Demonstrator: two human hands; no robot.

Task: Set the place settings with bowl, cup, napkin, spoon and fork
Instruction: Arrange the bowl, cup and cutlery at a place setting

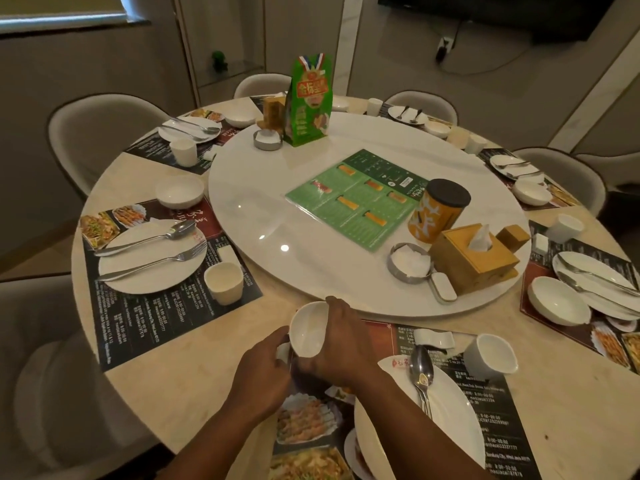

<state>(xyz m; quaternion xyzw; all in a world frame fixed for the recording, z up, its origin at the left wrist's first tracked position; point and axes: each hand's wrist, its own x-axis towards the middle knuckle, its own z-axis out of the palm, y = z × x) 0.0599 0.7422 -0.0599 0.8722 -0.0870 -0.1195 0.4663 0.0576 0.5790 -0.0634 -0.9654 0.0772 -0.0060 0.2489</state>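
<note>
1. At the near edge of the round table (194,341), head view: my right hand (341,344) grips the white bowl (309,329), fingers curled over its far rim. The bowl is tilted, its opening turned toward me, above the far left corner of my placemat (485,410).
2. My left hand (263,363) sits just beside the bowl's lower left edge, fingers curled, pinching a small white piece (283,351). I cannot tell what that piece is.
3. On my placemat: the plate (453,420) lies to the right of my hands. A spoon (420,365) rests on it, with a fork (426,403) touching it.
4. A cup (490,356) stands upright on the placemat beyond the plate's right side. A white folded item (434,338) lies near the spoon's tip.
5. Neighbouring setting to my left: a second plate (152,271) carries spoon and fork side by side, a second cup (223,282) stands at its right, and a second bowl (179,192) sits beyond it.
6. Centre of the table: the white turntable (311,265) bears a green menu (356,199), an orange canister (438,213) and a wooden tissue box (474,261).
</note>
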